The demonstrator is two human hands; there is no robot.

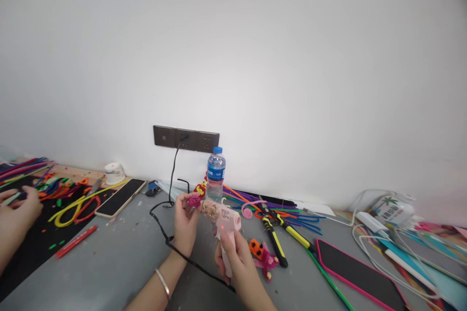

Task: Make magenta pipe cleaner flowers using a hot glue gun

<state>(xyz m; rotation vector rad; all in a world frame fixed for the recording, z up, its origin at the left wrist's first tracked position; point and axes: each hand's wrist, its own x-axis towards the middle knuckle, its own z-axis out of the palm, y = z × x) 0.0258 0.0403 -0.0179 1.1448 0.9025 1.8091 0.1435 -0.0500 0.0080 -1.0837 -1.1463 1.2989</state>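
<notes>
My right hand [233, 257] is wrapped around the handle of a pink hot glue gun [228, 218], whose nozzle points left. Between the fingers of my left hand [185, 223] is a small magenta fuzzy piece [194, 201], close to the nozzle; whether they touch I cannot tell. A black cord [199, 265] runs across my left wrist toward the wall socket. Beside my right hand lie an orange dotted fuzzy piece [256, 249] and a magenta fuzzy figure [269, 261]. Just behind the glue gun stands a water bottle [216, 172].
Yellow-black pliers [273, 238] and several pipe cleaners [302, 221] lie behind and right. A pink-cased phone [359, 272] and white cables [375, 252] are at right. At left are another phone [121, 198], scissors [89, 204], a red pen [77, 242] and another person's hand [27, 211].
</notes>
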